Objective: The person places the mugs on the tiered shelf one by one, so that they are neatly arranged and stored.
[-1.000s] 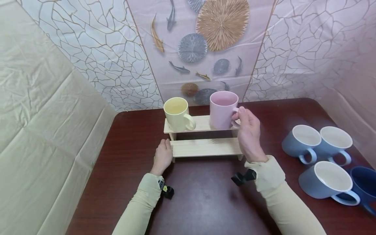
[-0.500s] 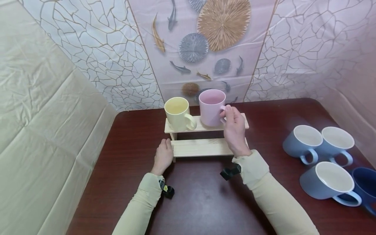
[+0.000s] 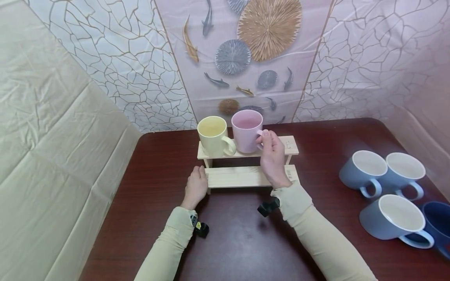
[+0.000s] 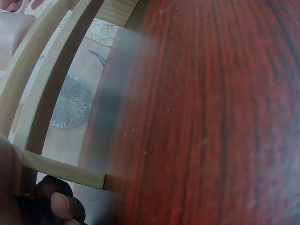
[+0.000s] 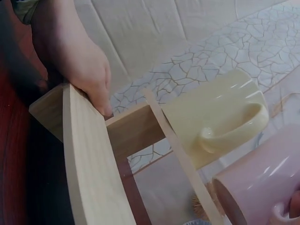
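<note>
My right hand (image 3: 273, 160) pinches the handle of a pink mug (image 3: 245, 136). The mug is upright at the top tier of a two-tier wooden shelf (image 3: 235, 177); whether its base touches the board I cannot tell. Just left of it a yellow mug (image 3: 212, 141) stands on that tier, handle toward the right front. My left hand (image 3: 195, 189) grips the left end of the lower tier. In the left wrist view its fingertips (image 4: 61, 204) curl round the shelf's end beside a leg. The right wrist view shows both the yellow mug (image 5: 218, 119) and the pink mug (image 5: 262, 180).
On the right of the dark red table (image 3: 147, 195) are two light blue mugs (image 3: 356, 175), a grey-blue mug (image 3: 377, 220) and a dark blue mug (image 3: 439, 222) cut by the frame edge. Patterned cloth (image 3: 133, 58) hangs behind the table.
My right hand has carried the pink mug leftward along the top tier, close beside the yellow mug. The left hand has stayed at the shelf's left end.
</note>
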Demonstrator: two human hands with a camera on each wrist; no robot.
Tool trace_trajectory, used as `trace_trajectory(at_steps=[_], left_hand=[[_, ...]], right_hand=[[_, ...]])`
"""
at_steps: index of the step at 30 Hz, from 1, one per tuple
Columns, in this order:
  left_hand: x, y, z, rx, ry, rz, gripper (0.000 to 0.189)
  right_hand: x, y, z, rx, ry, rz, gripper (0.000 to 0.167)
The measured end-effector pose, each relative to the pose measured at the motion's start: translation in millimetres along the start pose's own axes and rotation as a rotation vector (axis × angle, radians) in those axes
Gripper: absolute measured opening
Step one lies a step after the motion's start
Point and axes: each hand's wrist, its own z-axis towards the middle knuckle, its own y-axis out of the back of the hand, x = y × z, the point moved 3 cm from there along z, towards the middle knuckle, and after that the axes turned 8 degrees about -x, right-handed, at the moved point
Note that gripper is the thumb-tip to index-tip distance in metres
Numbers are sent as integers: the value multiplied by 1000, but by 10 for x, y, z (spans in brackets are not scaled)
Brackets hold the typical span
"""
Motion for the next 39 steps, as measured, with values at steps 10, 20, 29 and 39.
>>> trace_trajectory(at_steps=[10,20,29,39], left_hand=[[-4,-25,-15,4,-2,4,37],[5,-32,-12,4,-6,8,40],[21,-27,12,-13,-5,2,36],[6,-23,10,-15,-4,3,35]], right_hand=[[63,-7,-85,18,20,17,35],[-44,11,-101,47,19,32,34],[-32,0,-96,56,43,45,36],[-9,18,-94,65,57,-3,35]])
